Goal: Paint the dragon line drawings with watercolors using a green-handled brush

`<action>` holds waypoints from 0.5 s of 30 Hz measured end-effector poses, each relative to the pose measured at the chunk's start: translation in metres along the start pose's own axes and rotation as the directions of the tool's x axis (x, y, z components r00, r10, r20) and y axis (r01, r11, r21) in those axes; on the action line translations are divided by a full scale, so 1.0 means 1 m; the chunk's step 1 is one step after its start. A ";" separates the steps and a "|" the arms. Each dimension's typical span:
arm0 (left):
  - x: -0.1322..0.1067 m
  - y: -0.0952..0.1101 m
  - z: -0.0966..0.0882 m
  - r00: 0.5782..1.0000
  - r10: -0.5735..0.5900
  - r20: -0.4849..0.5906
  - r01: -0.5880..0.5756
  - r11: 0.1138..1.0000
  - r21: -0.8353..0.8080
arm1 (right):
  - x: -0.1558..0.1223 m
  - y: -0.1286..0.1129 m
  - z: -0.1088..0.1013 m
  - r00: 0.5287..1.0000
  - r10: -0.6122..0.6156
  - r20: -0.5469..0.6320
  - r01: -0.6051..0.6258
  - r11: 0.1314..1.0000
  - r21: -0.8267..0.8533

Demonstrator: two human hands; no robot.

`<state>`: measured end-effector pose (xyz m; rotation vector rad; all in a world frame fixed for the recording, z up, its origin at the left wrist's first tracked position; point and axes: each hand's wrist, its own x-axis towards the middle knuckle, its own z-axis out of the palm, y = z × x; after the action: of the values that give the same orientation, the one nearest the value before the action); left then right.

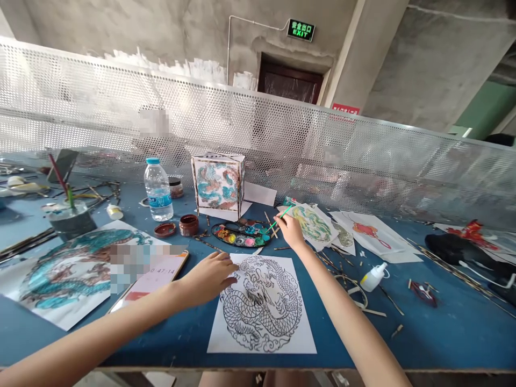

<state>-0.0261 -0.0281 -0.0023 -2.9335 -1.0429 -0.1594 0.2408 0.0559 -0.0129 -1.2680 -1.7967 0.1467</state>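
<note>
A white sheet with a black line drawing of a dragon [262, 304] lies on the blue table in front of me. My left hand [210, 275] rests on the sheet's left edge with its fingers curled, pressing it down. My right hand [289, 230] holds a thin green paintbrush [281, 217] whose tip reaches the paint palette [239, 235], which is filled with several colours. The palette sits just beyond the sheet's top edge.
A painted paper lantern box [218, 186] and a water bottle [158, 190] stand behind the palette. Small brown paint jars [188, 224], a phone [155, 277], a large painted dragon sheet [64, 274], other painted sheets [314, 224], a glue bottle [373, 277] and sticks lie around. A perforated metal screen [363, 156] backs the table.
</note>
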 end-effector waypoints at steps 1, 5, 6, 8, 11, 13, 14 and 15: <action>0.000 -0.004 -0.001 1.000 0.011 0.010 -0.011 0.999 -0.039 | 0.000 0.000 0.000 1.000 0.006 -0.005 -0.006 1.000 0.005; 0.003 -0.015 -0.001 1.000 0.012 0.017 -0.009 0.989 -0.145 | -0.001 -0.002 0.001 1.000 0.016 0.021 -0.016 1.000 -0.010; 0.003 -0.016 0.000 1.000 0.014 0.006 -0.013 0.987 -0.159 | -0.001 -0.002 0.001 1.000 0.017 0.017 -0.017 1.000 -0.012; 0.002 -0.016 0.003 0.999 0.029 -0.022 -0.032 0.985 -0.169 | -0.002 -0.002 0.001 1.000 0.022 0.014 -0.021 1.000 -0.017; -0.002 -0.009 0.008 0.998 0.023 -0.060 -0.031 0.991 -0.128 | -0.003 -0.001 0.002 1.000 0.024 0.009 -0.024 0.999 -0.029; -0.003 -0.001 0.010 0.998 -0.018 -0.064 0.013 0.997 -0.077 | -0.004 -0.001 0.002 1.000 0.021 -0.002 -0.021 0.999 -0.026; -0.004 0.003 0.011 0.997 -0.042 -0.057 0.039 0.998 -0.051 | -0.004 0.000 0.002 1.000 0.017 0.000 -0.017 0.999 -0.027; -0.004 0.008 0.011 0.997 -0.062 -0.051 0.061 0.998 -0.028 | -0.004 0.000 0.003 1.000 0.014 0.006 -0.014 1.000 -0.028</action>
<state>-0.0235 -0.0360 -0.0141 -2.9046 -1.1332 -0.2506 0.2394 0.0534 -0.0172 -1.3015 -1.8014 0.1333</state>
